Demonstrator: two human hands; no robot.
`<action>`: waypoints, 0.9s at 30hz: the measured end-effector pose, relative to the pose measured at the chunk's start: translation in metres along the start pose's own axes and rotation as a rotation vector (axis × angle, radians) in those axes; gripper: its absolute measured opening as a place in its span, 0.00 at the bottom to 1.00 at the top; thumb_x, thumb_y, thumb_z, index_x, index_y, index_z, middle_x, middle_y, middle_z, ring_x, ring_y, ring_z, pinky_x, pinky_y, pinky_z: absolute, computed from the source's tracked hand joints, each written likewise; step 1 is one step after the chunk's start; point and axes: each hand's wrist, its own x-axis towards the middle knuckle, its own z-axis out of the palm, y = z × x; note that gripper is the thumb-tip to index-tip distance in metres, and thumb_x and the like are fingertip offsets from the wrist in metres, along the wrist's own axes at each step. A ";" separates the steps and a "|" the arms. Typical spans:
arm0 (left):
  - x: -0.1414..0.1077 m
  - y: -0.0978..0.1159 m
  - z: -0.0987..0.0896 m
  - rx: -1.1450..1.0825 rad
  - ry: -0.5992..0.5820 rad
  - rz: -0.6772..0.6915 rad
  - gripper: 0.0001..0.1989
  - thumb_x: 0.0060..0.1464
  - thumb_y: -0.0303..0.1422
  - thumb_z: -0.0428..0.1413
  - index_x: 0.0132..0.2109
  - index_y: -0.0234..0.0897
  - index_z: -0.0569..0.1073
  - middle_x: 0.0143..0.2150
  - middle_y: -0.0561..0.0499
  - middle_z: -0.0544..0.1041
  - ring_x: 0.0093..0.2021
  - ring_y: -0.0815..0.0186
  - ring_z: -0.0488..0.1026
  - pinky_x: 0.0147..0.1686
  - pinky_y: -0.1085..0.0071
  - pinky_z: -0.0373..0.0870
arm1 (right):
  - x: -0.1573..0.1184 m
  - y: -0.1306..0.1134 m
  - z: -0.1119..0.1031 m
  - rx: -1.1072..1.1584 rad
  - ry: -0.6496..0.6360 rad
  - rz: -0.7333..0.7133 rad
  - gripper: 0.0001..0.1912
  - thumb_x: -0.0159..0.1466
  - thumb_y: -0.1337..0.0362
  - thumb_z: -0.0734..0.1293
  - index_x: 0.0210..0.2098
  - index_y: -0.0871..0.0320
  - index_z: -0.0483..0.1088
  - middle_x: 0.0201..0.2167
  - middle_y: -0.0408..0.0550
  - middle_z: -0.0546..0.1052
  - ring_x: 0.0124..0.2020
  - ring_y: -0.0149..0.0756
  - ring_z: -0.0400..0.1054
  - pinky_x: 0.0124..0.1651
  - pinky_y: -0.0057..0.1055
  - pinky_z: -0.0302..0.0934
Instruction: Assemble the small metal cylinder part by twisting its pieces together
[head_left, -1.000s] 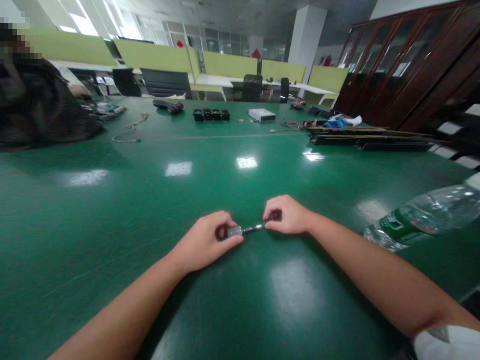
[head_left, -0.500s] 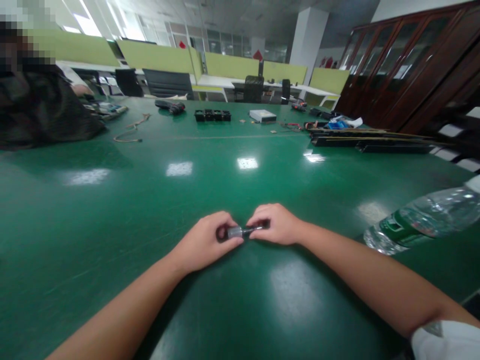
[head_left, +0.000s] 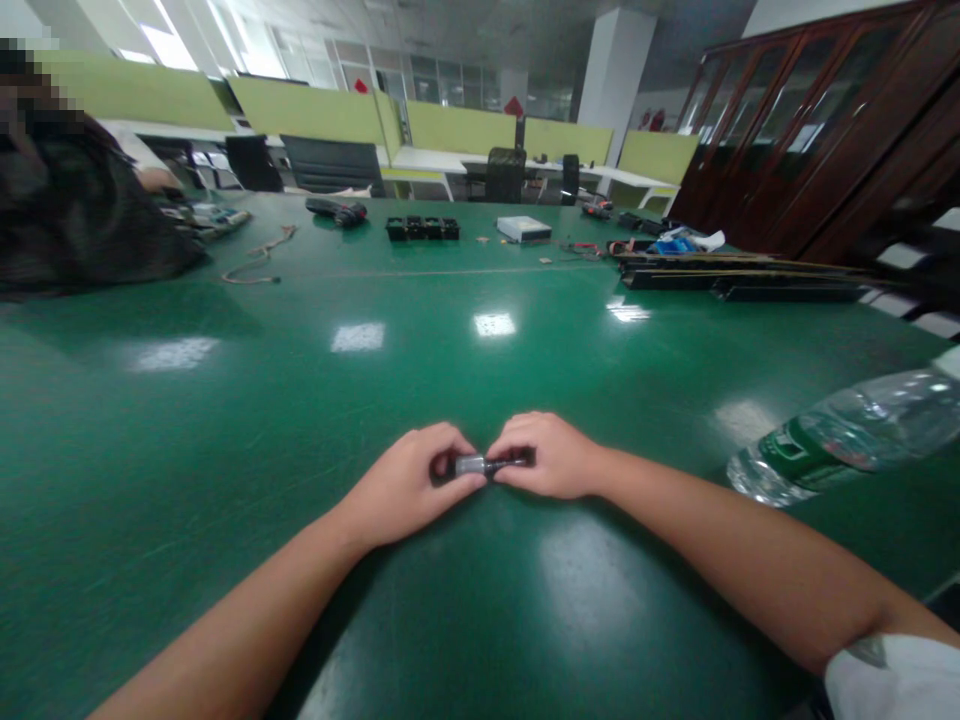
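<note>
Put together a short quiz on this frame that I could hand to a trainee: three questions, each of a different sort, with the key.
1. What colour is the label on the clear bottle?
A) red
B) green
C) yellow

2. True or false: the left hand is empty, and only the right hand is at the slim tool.

3. Fill in the missing word: as the person sees it, the white-topped box lies to the ____ of the row of black parts.

Key: 1 B; 2 false; 3 right
</note>
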 end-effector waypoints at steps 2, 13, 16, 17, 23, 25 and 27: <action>0.000 0.000 0.001 0.000 0.012 0.001 0.12 0.56 0.43 0.59 0.38 0.37 0.76 0.29 0.53 0.73 0.30 0.66 0.69 0.31 0.71 0.62 | 0.000 0.000 0.000 -0.003 -0.003 -0.007 0.08 0.60 0.66 0.71 0.39 0.60 0.77 0.32 0.47 0.79 0.34 0.34 0.71 0.42 0.30 0.62; 0.000 0.001 0.000 0.009 0.006 -0.011 0.13 0.58 0.43 0.58 0.38 0.38 0.75 0.29 0.53 0.73 0.29 0.66 0.69 0.30 0.71 0.62 | 0.001 -0.002 -0.001 -0.004 0.014 0.000 0.07 0.60 0.65 0.72 0.37 0.60 0.77 0.31 0.46 0.78 0.33 0.34 0.70 0.41 0.30 0.61; 0.000 0.001 0.000 0.012 0.005 -0.010 0.13 0.58 0.44 0.57 0.38 0.38 0.75 0.30 0.53 0.74 0.30 0.65 0.70 0.31 0.71 0.63 | 0.000 -0.001 -0.001 -0.002 0.012 0.012 0.07 0.59 0.65 0.72 0.37 0.60 0.77 0.31 0.46 0.78 0.33 0.34 0.70 0.41 0.30 0.61; 0.000 0.001 -0.001 0.013 0.006 -0.010 0.13 0.58 0.44 0.57 0.38 0.38 0.75 0.30 0.53 0.74 0.30 0.65 0.70 0.31 0.71 0.63 | 0.000 -0.001 -0.002 -0.005 0.011 0.018 0.07 0.59 0.65 0.72 0.36 0.60 0.77 0.30 0.46 0.78 0.33 0.34 0.70 0.41 0.30 0.61; 0.000 0.001 0.000 0.017 0.004 -0.006 0.14 0.58 0.44 0.57 0.37 0.38 0.74 0.30 0.53 0.74 0.30 0.65 0.70 0.31 0.71 0.63 | -0.001 0.000 -0.002 -0.019 0.012 0.033 0.06 0.58 0.64 0.72 0.35 0.59 0.77 0.29 0.45 0.77 0.32 0.34 0.70 0.40 0.30 0.61; 0.000 0.001 0.000 0.016 0.003 -0.004 0.14 0.58 0.44 0.57 0.37 0.38 0.74 0.30 0.53 0.74 0.30 0.65 0.70 0.31 0.71 0.63 | -0.001 0.000 -0.002 -0.016 0.013 0.032 0.06 0.58 0.64 0.72 0.35 0.59 0.77 0.30 0.45 0.77 0.32 0.33 0.70 0.40 0.30 0.61; 0.000 0.000 0.000 0.019 0.000 -0.005 0.13 0.59 0.44 0.57 0.38 0.37 0.74 0.30 0.53 0.74 0.30 0.65 0.70 0.31 0.71 0.63 | -0.001 0.000 -0.002 -0.015 0.013 0.031 0.06 0.58 0.65 0.72 0.35 0.59 0.77 0.30 0.45 0.77 0.32 0.33 0.70 0.40 0.30 0.61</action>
